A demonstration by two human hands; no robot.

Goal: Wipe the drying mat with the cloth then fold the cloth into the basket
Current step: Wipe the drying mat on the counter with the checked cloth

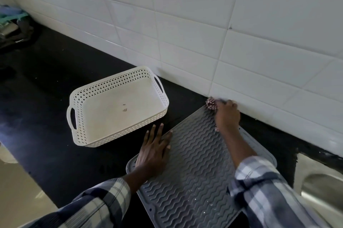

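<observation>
A grey drying mat (194, 170) with wavy ridges lies on the black counter, angled toward the wall. My right hand (227, 114) is shut on a bunched, patterned cloth (211, 103) and presses it on the mat's far corner, close to the tiled wall. Most of the cloth is hidden under that hand. My left hand (154, 151) lies flat, fingers spread, on the mat's left edge. Small water drops glint on the near part of the mat. A white perforated basket (78, 105) with handles stands empty to the left of the mat.
The white tiled wall (259, 51) runs along the back, with sockets up high. A steel sink (321, 181) sits at the right edge. Cloths and dark items (13, 23) lie at the far left on the black counter (46, 64).
</observation>
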